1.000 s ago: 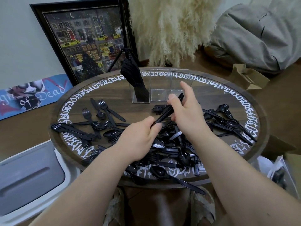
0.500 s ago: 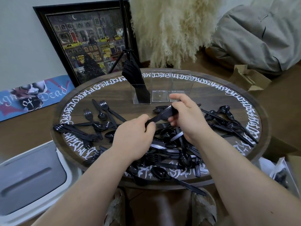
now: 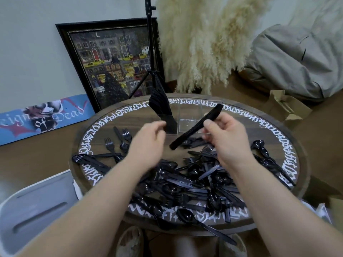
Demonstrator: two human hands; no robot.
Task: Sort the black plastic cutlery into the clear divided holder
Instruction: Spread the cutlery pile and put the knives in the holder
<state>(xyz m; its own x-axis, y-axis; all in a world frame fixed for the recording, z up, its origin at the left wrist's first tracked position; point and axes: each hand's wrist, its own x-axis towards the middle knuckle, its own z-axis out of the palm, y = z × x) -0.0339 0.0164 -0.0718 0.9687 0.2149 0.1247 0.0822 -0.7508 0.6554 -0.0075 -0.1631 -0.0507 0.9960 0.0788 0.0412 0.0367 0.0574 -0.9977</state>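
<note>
A clear divided holder (image 3: 187, 125) stands at the far middle of the round table (image 3: 304, 169). Its left compartment holds a fan of black knives (image 3: 160, 110); the other compartments look empty. My right hand (image 3: 226, 138) pinches a stack of black cutlery (image 3: 196, 126) near its middle, tilted up to the right, in front of the holder. My left hand (image 3: 148, 143) hovers to the left of that stack with loosely curled fingers and holds nothing. A heap of black forks, spoons and knives (image 3: 194, 182) covers the near half of the table.
Loose forks (image 3: 118, 140) lie at the table's left, spoons (image 3: 259, 147) at its right. A tripod (image 3: 150, 52) and a framed picture (image 3: 111, 60) stand behind the table. A white bin lid (image 3: 31, 210) sits low left, cardboard boxes (image 3: 285, 106) right.
Both hands held the cutlery stack low over the heap. My left hand has let go and drawn left. My right hand has lifted the stack toward the holder.
</note>
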